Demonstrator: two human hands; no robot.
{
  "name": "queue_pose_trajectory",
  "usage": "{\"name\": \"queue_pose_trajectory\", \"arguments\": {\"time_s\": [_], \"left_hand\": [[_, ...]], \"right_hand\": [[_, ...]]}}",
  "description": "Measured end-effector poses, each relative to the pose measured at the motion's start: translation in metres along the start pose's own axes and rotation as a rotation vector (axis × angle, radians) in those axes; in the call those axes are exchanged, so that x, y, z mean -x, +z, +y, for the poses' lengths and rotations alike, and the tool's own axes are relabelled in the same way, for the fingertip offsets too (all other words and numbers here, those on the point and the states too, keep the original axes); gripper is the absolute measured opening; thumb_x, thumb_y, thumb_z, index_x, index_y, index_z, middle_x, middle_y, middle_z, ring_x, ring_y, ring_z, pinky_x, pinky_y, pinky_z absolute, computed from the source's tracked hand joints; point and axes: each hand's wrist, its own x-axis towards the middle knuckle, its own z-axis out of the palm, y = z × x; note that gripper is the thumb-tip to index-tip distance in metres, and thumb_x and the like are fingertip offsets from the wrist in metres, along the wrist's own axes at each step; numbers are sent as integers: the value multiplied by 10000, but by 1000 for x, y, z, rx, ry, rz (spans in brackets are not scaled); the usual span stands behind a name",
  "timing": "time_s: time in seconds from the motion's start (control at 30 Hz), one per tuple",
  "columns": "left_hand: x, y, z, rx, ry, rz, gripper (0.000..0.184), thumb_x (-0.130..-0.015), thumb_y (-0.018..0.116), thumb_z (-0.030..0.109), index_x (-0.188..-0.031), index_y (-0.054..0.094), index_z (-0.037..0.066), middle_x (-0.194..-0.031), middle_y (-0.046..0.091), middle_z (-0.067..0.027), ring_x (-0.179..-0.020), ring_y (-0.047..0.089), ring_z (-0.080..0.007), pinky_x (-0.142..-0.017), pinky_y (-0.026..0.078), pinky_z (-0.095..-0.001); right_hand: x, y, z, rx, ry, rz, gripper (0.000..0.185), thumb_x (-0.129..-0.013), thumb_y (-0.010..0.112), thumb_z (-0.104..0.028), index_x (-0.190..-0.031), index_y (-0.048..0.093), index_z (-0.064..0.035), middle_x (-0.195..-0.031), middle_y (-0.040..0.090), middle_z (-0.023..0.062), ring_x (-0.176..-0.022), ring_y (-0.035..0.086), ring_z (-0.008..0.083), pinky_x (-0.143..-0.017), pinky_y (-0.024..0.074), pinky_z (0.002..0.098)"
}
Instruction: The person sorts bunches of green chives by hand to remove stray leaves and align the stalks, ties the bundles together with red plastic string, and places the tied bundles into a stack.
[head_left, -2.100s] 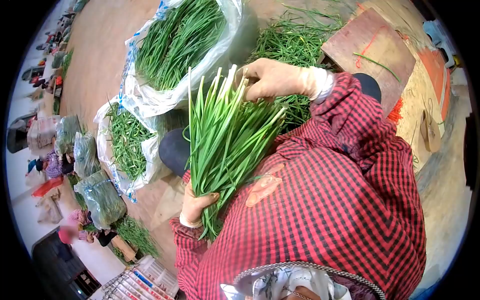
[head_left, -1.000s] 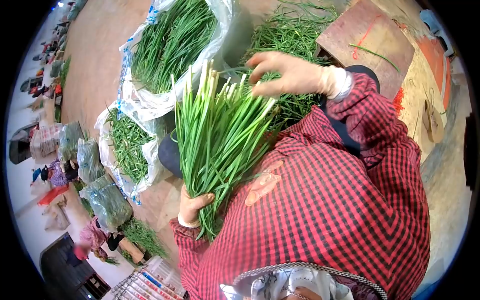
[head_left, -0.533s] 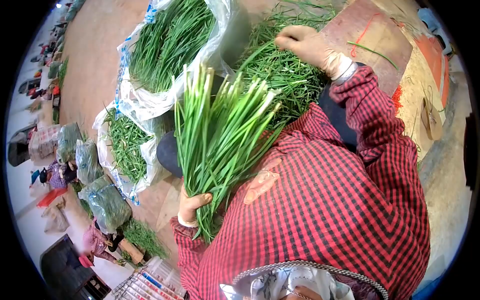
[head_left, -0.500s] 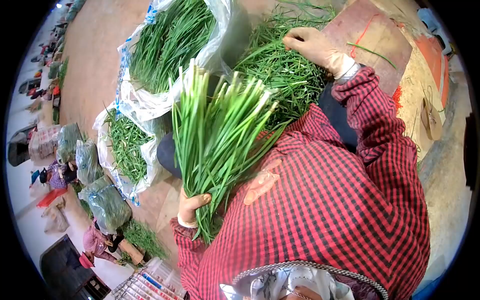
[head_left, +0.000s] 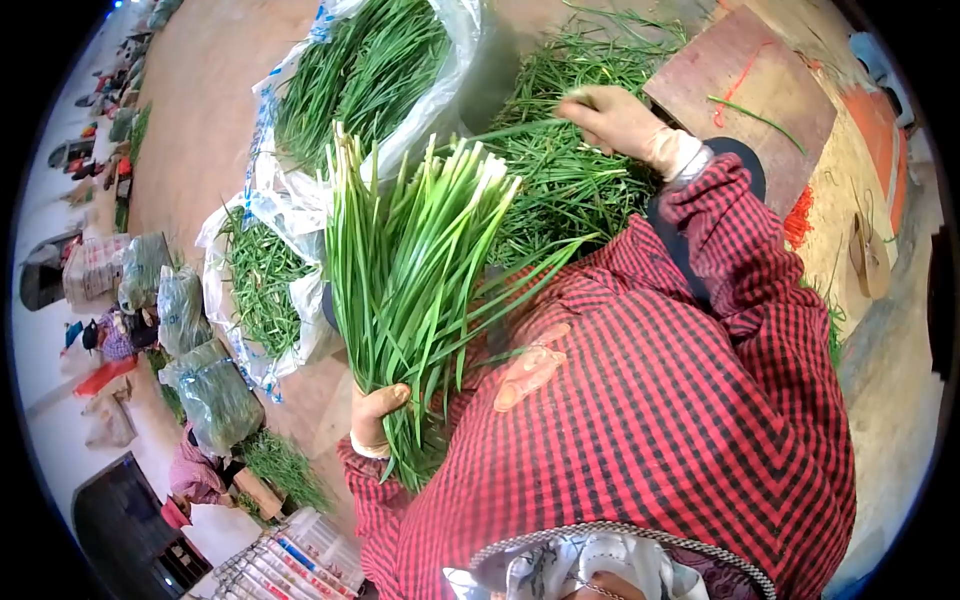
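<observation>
My left hand (head_left: 376, 418) is closed round the leafy lower end of a thick bunch of garlic chives (head_left: 410, 250). The pale cut ends fan out at the top, and several long leaves stray to the right. Over a loose heap of chive leaves (head_left: 580, 190), my right hand (head_left: 622, 128) is pinched and slightly blurred. A thin green leaf (head_left: 520, 129) runs from near the bunch's top to its fingertips. Both hands seem to wear thin pale gloves.
A plastic bag (head_left: 465, 60) full of chives stands beyond the bunch, with a smaller bag (head_left: 300, 345) of trimmings below it. At right lies a board (head_left: 790, 100) with a red string and one leaf. Packed bags (head_left: 215, 400) and a co-worker (head_left: 195, 470) are at left.
My right hand has come down a little towards the bunch, and a leaf now stretches to its fingers. The bunch has shifted slightly left in my left hand. The view has moved slightly.
</observation>
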Motion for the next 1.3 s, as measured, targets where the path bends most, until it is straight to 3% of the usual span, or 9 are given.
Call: {"name": "queue_pose_trajectory", "arguments": {"time_s": [0.07,0.2,0.27,0.43,0.67,0.8,0.87,1.1,1.3], "left_hand": [[0,-2,6,-96,47,10,426,-736,652,33,-1143,557,-46,-802,668,-104,-576,614,-158,-547,513,-252],[-13,29,16,-140,211,16,414,-742,645,8,-1144,558,-41,-886,668,-95,-631,611,-140,-569,493,-245],[-28,38,19,-212,280,18,498,-737,643,-54,-1216,514,-13,-1003,655,-79,-785,618,-132,-684,496,-250],[-76,84,2,-602,629,57,796,-720,633,-27,-1445,307,23,-1130,634,-122,-926,645,-229,-845,510,-324],[-101,167,-5,-1394,701,58,1033,-687,704,175,-1487,95,-63,-1193,565,-291,-779,663,-397,-663,546,-453],[-105,173,-7,-1168,885,-266,1015,-784,715,317,-1514,95,-18,-1253,545,-263,-943,668,-348,-795,548,-381],[-112,161,-1,-572,415,-639,858,-853,711,321,-1501,245,7,-1310,570,-163,-1139,596,-242,-976,464,-353],[-193,113,-28,489,425,-706,925,-862,625,563,-1521,198,75,-1565,206,-157,-1450,200,-274,-1187,173,-447],[-173,115,-16,516,376,-661,813,-849,690,462,-1454,349,39,-1411,477,-149,-1272,487,-307,-1092,372,-476]], "right_hand": [[6,0,28,688,43,13,712,-870,631,-450,-1374,437,13,-1120,657,221,-1030,654,287,-848,521,371],[36,24,4,468,28,-335,923,-853,643,-512,-1464,250,58,-1422,443,259,-1298,473,332,-1081,380,357],[45,52,-16,-13,13,-730,910,-874,633,-500,-1481,225,41,-1449,420,239,-1309,456,321,-1088,373,382],[40,106,-42,-840,-233,-748,1002,-813,619,-665,-1482,235,-26,-1383,486,84,-1252,480,199,-1042,407,350],[26,92,-42,-1087,-157,-192,533,-844,751,-329,-1260,559,-58,-1178,618,44,-1075,577,154,-940,466,332],[32,54,-39,-1074,-84,-38,392,-860,655,-174,-1205,597,2,-1039,681,96,-869,664,175,-836,554,328],[46,28,-52,-1044,-77,-9,370,-821,672,-150,-1162,603,-25,-983,662,55,-758,634,134,-663,539,263],[68,-13,-44,-603,-93,-363,638,-791,746,-192,-1343,487,-4,-1225,602,107,-1080,584,192,-937,470,331],[74,48,-41,-119,-316,-526,1063,-766,785,-305,-1508,92,10,-1495,320,180,-1356,343,259,-1126,280,362]]}}
